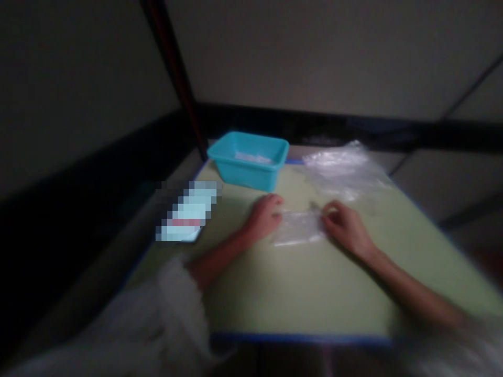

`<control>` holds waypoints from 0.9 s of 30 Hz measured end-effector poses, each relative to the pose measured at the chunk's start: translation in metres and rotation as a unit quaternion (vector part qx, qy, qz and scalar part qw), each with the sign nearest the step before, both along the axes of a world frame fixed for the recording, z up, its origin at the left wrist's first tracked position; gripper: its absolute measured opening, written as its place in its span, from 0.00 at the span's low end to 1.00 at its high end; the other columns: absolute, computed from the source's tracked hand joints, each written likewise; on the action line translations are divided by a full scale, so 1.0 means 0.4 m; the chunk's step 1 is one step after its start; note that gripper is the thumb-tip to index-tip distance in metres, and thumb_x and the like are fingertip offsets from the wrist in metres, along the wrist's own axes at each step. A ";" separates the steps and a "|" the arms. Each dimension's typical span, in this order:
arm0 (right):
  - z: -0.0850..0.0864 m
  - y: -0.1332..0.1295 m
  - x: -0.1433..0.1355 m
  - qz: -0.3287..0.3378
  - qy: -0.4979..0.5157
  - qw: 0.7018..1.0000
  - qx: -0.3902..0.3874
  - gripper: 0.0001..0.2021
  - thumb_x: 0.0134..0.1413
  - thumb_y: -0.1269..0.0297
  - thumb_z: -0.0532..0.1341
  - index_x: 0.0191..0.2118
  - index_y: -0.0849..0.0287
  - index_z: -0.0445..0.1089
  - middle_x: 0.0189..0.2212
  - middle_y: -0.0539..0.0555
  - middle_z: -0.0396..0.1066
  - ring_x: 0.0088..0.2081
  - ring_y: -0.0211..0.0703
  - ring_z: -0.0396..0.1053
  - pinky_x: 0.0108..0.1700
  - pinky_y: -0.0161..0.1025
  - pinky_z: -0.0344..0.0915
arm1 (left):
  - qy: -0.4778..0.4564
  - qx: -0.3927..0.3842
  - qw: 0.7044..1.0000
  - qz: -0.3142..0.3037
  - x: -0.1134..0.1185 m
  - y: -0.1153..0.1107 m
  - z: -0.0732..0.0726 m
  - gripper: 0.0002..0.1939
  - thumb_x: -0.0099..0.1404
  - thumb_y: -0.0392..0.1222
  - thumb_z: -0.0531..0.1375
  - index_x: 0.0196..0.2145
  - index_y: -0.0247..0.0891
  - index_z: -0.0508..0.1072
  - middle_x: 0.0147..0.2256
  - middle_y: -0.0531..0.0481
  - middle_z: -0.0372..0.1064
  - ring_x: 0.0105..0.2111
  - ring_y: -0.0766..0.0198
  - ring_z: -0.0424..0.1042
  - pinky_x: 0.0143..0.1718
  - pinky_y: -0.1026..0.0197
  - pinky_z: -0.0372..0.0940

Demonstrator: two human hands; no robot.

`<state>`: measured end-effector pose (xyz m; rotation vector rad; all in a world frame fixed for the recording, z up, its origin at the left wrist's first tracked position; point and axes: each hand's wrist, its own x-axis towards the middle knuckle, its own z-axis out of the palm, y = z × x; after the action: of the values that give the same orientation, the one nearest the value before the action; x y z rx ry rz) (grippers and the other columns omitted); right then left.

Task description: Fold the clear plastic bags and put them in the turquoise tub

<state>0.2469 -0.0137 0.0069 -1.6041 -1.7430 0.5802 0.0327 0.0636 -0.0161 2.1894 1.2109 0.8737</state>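
Note:
A small clear plastic bag (298,228) lies on the pale green table between my hands. My left hand (268,215) is at the bag's left edge, fingers curled, with a gap between thumb and forefinger. My right hand (346,226) pinches at the bag's upper right corner, thumb and fingertips together. Something small and dark shows just beyond the bag's top edge, too blurred to name.
A turquoise basin (247,175) with something whitish inside stands at the table's far left. Crumpled clear plastic (341,167) lies at the far right. A pixelated bright flat object (190,212) rests near the left edge of the table (298,298).

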 end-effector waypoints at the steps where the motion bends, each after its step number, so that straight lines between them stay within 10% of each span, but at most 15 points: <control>1: 0.001 0.000 0.002 0.009 -0.005 1.000 0.000 0.07 0.51 0.62 0.54 0.35 0.58 0.60 0.18 0.48 0.66 0.17 0.35 0.59 0.20 0.32 0.52 | -0.007 -0.005 1.000 -0.012 0.002 0.000 0.000 0.15 0.48 0.22 0.57 0.33 0.36 0.68 0.35 0.51 0.69 0.36 0.64 0.67 0.41 0.62 0.62; 13: 0.033 -0.004 0.034 0.199 0.016 0.978 -0.061 0.10 0.53 0.62 0.56 0.40 0.60 0.61 0.19 0.45 0.61 0.20 0.36 0.58 0.22 0.32 0.55 | -0.068 -0.153 0.981 -0.100 -0.036 -0.037 0.027 0.02 0.54 0.31 0.58 0.28 0.33 0.68 0.19 0.56 0.64 0.21 0.70 0.65 0.22 0.70 0.56; 27: 0.026 -0.017 0.013 0.075 -0.078 0.994 -0.029 0.05 0.50 0.66 0.55 0.35 0.58 0.60 0.22 0.50 0.67 0.23 0.39 0.63 0.24 0.34 0.56 | -0.093 -0.112 0.983 -0.113 -0.008 -0.062 0.018 0.07 0.54 0.27 0.56 0.31 0.34 0.70 0.31 0.52 0.68 0.32 0.69 0.66 0.34 0.69 0.63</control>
<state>0.2519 -0.0205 0.0174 -1.6039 -1.9929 0.5940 0.0293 0.0388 -0.0088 1.9698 0.9045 0.7873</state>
